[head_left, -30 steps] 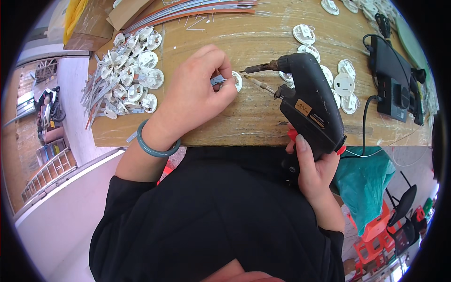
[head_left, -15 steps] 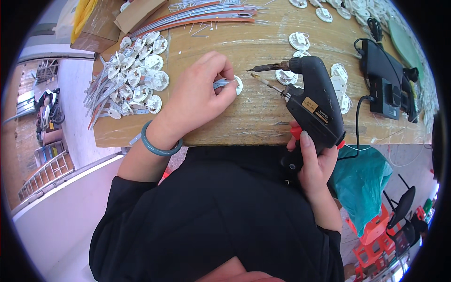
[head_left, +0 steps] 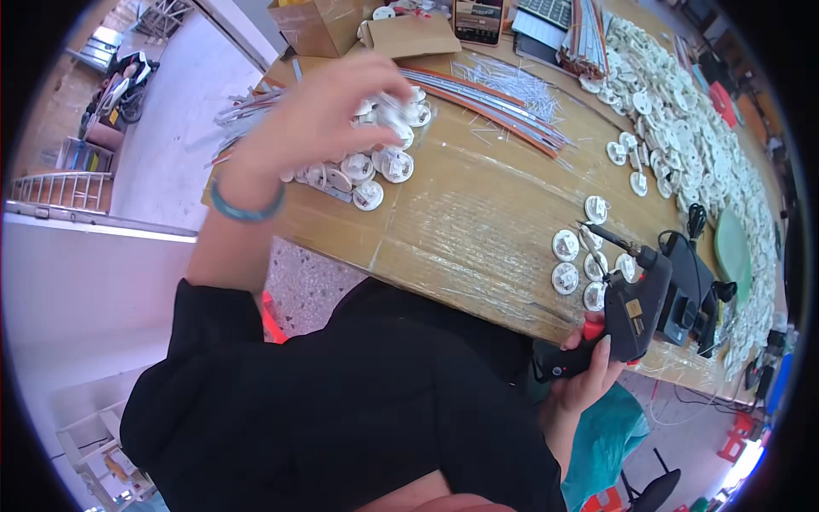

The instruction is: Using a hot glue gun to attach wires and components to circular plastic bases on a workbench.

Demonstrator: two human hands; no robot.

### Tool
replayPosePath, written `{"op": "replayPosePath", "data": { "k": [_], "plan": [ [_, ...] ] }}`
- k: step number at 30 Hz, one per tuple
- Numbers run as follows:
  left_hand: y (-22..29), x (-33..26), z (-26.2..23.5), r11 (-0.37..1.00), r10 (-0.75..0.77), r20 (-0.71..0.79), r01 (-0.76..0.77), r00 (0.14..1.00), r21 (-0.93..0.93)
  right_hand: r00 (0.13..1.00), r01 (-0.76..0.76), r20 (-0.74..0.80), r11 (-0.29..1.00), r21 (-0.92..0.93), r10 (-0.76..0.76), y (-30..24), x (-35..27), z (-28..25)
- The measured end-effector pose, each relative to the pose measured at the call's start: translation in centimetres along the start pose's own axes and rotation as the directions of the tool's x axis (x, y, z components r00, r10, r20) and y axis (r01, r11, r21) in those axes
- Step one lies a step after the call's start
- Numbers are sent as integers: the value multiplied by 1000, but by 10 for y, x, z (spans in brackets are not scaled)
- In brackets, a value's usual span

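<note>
My left hand is over a pile of round white discs with small parts on them at the left of the table. Its thumb and fingers are spread apart and slightly smeared by motion. A blurred white piece shows in the gap between them; whether it touches the fingers is unclear. In my right hand, near the table's front edge, is a black soldering gun with a red trigger. Its thin tip points left, over a small group of similar white discs.
Bundled grey and orange strips and scattered thin white pieces lie at the back. A large heap of white discs covers the far right. Beside the gun sit a black power unit and a green plate. A cardboard box stands back left.
The view has swung so more of the table's right side shows. My left hand has left the disc it pinched mid-table, moved left to the pile and spread its fingers. My right hand still grips the soldering gun.
</note>
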State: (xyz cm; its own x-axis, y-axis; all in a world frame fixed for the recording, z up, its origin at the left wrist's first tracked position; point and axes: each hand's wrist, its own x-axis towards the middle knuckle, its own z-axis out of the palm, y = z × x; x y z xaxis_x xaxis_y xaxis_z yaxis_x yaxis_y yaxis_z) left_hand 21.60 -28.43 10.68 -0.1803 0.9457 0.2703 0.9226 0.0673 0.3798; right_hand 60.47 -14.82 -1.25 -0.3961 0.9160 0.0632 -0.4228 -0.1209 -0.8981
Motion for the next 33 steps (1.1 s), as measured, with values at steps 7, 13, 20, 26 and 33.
{"op": "replayPosePath", "data": {
  "k": [7,13,20,26,33],
  "plan": [
    [-91,-36,-25,972,-155,97,169,983,-163,998,63,23,998,-33,-62,7,13,-7],
    [-51,29,23,946,-126,-110,86,986,-313,996,88,-19,993,83,-87,15,23,-18],
    [-41,110,118,987,64,127,-81,990,139,994,109,13,986,125,-112,16,22,-20],
    [-47,123,112,984,153,190,-168,970,66,996,92,0,983,157,-93,14,21,-25],
    [7,116,113,984,166,-209,-177,964,-35,996,82,23,972,220,-89,14,23,-33]
  ]
}}
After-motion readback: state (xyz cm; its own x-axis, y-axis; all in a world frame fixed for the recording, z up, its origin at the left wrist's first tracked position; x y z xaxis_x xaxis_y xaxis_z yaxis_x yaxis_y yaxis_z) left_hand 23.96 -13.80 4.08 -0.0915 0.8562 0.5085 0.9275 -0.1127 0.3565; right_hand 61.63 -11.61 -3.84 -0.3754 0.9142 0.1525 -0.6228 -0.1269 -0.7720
